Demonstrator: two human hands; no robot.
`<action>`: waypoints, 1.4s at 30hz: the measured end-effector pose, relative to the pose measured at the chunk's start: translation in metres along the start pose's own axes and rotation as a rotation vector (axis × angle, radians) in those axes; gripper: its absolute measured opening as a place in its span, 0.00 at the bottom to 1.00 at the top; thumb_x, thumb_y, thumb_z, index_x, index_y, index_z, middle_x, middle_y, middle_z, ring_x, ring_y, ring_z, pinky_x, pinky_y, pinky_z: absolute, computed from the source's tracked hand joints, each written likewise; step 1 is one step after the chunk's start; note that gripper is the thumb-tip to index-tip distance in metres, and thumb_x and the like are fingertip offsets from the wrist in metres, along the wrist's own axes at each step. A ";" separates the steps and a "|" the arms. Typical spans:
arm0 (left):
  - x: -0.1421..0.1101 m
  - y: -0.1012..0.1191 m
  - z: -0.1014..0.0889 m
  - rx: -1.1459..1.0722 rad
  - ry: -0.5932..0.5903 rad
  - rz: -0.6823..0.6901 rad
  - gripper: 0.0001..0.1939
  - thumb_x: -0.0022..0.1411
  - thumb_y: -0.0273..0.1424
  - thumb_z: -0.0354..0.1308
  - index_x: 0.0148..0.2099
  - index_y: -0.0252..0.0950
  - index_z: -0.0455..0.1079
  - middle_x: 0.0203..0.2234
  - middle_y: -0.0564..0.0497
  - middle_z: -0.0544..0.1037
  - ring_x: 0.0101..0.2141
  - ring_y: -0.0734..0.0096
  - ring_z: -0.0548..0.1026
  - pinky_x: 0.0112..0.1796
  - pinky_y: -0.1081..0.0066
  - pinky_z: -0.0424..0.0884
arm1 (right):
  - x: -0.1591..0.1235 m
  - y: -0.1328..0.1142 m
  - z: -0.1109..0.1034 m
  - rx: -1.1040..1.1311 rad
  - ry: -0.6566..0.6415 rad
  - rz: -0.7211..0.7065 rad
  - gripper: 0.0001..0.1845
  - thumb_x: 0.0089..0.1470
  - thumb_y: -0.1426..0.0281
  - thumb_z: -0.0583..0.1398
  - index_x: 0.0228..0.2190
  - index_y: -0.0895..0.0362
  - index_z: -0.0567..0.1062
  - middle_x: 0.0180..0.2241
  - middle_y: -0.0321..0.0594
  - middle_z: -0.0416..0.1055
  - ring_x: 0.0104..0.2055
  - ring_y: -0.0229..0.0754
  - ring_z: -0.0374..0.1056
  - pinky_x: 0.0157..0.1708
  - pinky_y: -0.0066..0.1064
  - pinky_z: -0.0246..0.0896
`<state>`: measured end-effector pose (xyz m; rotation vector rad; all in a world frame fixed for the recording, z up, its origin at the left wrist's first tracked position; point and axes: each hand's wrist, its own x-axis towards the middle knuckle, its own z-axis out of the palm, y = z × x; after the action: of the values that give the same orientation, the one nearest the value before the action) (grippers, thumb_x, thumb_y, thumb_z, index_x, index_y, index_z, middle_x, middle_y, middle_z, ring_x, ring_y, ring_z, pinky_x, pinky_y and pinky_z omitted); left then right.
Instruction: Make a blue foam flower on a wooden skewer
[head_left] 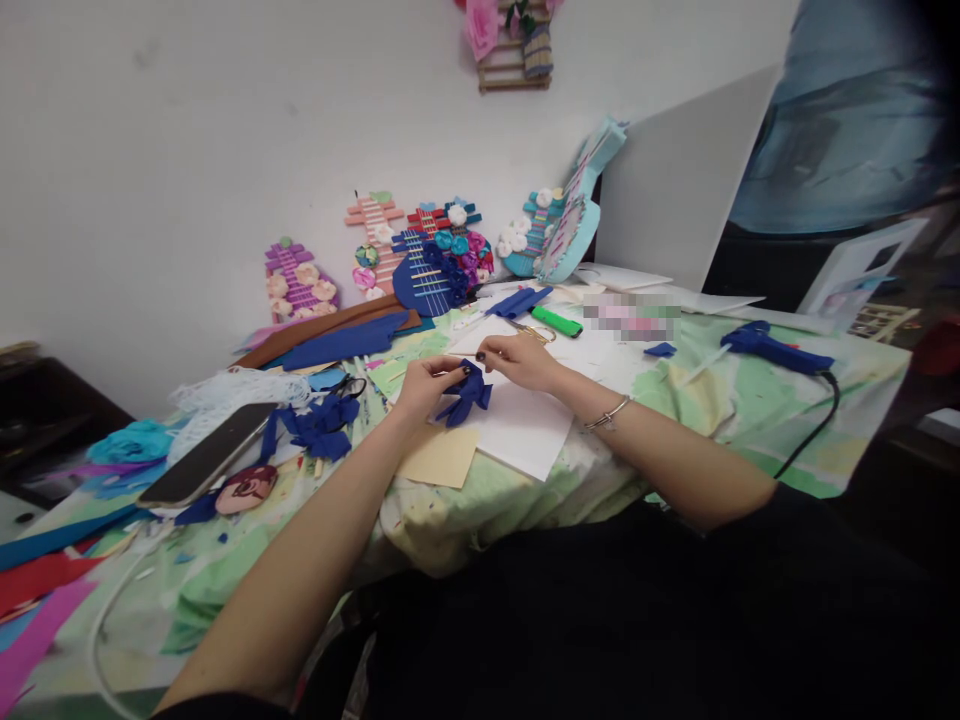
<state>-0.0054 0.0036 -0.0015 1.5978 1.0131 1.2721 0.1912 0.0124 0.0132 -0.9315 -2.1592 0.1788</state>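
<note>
My left hand [433,385] pinches a dark blue flower-like piece [465,395] with several pointed petals, above a white sheet of paper [525,430]. My right hand [521,360] is close beside it, thumb and fingertips closed together at the flower's upper edge. A thin pale line shows between the two hands; what my right fingers hold is too small to tell. Just behind my right hand lie scissors with gold handles [541,332] and a bright green cutter [556,321]. Below my left hand is a yellowish square of paper [441,455].
A blue glue gun [776,348] with a black cord lies at the right. To the left are blue scraps [322,425], a phone [210,455], a round face-patterned item [246,489] and a white cable [97,630]. Decorated guitar shapes [427,280] lean against the wall.
</note>
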 end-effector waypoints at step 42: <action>0.001 -0.001 0.000 0.061 0.031 0.052 0.19 0.40 0.34 0.69 0.37 0.32 0.78 0.30 0.44 0.81 0.31 0.63 0.78 0.30 0.69 0.74 | -0.002 -0.002 -0.001 -0.294 -0.009 -0.018 0.12 0.56 0.66 0.56 0.32 0.54 0.79 0.27 0.37 0.77 0.27 0.38 0.67 0.27 0.28 0.46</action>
<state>-0.0056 0.0047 -0.0022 1.6651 1.0448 1.3164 0.1923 0.0094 0.0132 -1.0751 -2.2392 -0.1485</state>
